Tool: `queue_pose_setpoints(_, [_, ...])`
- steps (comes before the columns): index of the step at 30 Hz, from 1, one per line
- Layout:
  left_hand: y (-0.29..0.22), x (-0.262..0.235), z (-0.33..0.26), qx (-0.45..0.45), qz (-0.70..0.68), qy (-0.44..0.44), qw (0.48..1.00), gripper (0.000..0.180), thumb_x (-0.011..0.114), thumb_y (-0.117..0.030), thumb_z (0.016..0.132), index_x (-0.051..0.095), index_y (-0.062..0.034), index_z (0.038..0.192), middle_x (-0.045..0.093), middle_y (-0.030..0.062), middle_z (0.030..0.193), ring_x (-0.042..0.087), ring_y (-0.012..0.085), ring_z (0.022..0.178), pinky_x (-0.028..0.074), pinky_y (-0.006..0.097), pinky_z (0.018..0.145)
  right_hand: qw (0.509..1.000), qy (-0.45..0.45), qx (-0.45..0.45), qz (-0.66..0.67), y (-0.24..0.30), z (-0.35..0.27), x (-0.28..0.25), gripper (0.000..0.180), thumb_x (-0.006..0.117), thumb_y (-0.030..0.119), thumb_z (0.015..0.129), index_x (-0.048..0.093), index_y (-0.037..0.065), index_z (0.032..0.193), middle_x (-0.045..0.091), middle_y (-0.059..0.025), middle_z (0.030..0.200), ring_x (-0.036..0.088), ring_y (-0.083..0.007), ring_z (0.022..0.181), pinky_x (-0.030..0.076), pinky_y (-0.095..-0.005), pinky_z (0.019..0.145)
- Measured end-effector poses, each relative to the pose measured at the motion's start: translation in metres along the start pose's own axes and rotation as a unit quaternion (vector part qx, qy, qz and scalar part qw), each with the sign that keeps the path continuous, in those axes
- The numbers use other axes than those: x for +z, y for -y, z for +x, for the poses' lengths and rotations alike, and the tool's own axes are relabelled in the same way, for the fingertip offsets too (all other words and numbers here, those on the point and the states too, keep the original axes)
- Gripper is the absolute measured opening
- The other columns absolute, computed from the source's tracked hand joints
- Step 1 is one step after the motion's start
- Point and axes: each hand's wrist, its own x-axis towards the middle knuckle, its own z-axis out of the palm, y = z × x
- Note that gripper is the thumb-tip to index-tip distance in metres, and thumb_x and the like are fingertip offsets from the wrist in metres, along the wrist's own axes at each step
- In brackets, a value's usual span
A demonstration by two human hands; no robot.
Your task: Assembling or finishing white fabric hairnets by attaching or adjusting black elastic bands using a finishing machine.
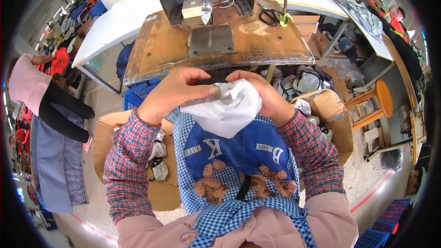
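A white, rounded cloth piece (pixel 225 112), shaped like a cap, hangs between my two hands above my lap. Its fabric is puckered in the middle of the top, and a dark edge shows behind it. My left hand (pixel 181 89) pinches its upper left rim between thumb and fingers. On the other side, my right hand (pixel 264 94) grips the upper right rim, with its fingertips partly hidden behind the cloth. Just beyond my hands is the front edge of a worn wooden worktable (pixel 158 50), carrying a machine with a metal plate (pixel 212 40).
Cardboard boxes holding white cloth pieces stand at my left (pixel 165 193) and right (pixel 337 124). Under the table is a blue crate (pixel 138 94). Black scissors (pixel 271 17) lie on the tabletop. A wooden stool (pixel 381 98) stands at right; another person (pixel 50 87) bends over at left.
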Motion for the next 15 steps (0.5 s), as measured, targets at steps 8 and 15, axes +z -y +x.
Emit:
queue_pose_setpoints(8, [0.006, 0.000, 0.007, 0.000, 0.134, 0.008, 0.991, 0.030, 0.075, -0.022, 0.081, 0.067, 0.0018, 0.097, 0.063, -0.0018, 0.083, 0.053, 0.0033, 0.073, 0.043, 0.020, 0.064, 0.950, 0.003, -0.053, -0.306, 0.033, 0.005, 0.022, 0.030, 0.064, 0.020, 0.091, 0.063, 0.000, 0.113, 0.068, -0.0035, 0.098, 0.062, -0.0107, 0.089, 0.050, -0.0247, 0.080])
queue_pose_setpoints(15, [0.005, 0.000, 0.010, -0.013, 0.105, 0.007, 0.994, 0.032, 0.074, -0.028, 0.083, 0.067, 0.0001, 0.096, 0.060, -0.0043, 0.079, 0.052, 0.0030, 0.071, 0.041, 0.020, 0.062, 0.766, -0.015, -0.257, -0.589, 0.023, 0.015, 0.027, 0.010, 0.067, 0.005, 0.086, 0.065, 0.002, 0.096, 0.063, -0.0069, 0.080, 0.059, -0.0129, 0.069, 0.047, -0.0267, 0.060])
